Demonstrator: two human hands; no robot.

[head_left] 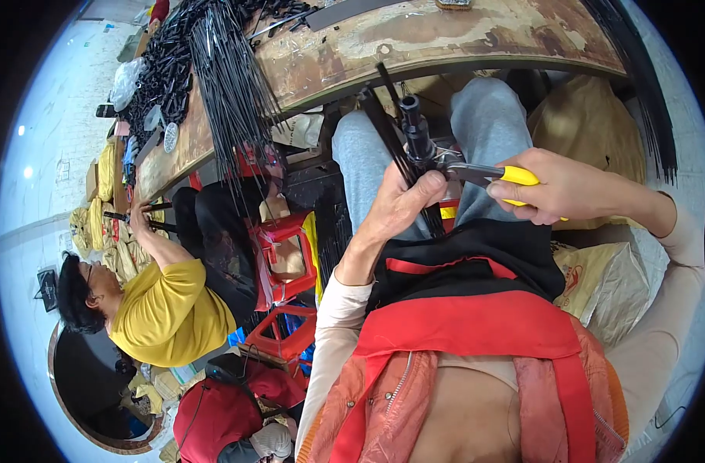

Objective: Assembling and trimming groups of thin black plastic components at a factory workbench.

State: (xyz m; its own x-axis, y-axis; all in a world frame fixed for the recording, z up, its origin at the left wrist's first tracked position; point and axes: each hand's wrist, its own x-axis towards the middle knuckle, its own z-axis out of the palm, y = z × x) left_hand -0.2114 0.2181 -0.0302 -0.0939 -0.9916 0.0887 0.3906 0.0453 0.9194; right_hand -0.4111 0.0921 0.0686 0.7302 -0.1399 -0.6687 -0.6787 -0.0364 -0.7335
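My left hand (403,202) is wrapped round a folded umbrella frame (419,137), a black tubular piece with dark ribs bunched beside it, held upright over my lap. My right hand (551,187) grips pliers (520,177) with yellow handles. Their dark metal jaws reach left to the frame just above my left thumb. A thin pale strand, perhaps wire, shows by the jaw tips. Whether the jaws are closed on it I cannot tell. My left palm hides part of the ribs, which come out again below it.
A worn wooden table (460,40) runs across the front, with a bundle of long black ribs (227,73) hanging over its edge and black parts (166,96) heaped at left. On the left sits a co-worker in yellow (163,312). Red stools (279,258) stand between us; sacks (599,285) lie at my right.
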